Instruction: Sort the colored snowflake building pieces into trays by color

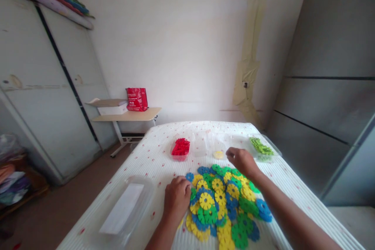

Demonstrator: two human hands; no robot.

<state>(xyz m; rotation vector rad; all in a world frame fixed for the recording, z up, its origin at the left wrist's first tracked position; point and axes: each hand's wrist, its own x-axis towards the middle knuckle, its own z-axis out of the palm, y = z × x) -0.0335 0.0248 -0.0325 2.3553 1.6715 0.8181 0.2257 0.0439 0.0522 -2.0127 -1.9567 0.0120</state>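
Note:
A loose pile of blue, green and yellow plastic snowflake discs [218, 199] lies on the table in front of me. My left hand [177, 195] rests at the pile's left edge, fingers curled, beside a green disc [193, 193]. What sits between those fingers is hidden. Beyond the pile, my right hand [241, 160] is closed, its fingertips at the right side of a clear container with a few yellow discs [218, 154] in it. I cannot make out anything in its grip.
A clear tub of red pieces [181, 147] stands left of the yellow discs, one of green pieces [261, 147] to the right. A clear lid with a white label [123, 209] lies front left. Behind, a side table [131, 115] bears a red bag [137, 99].

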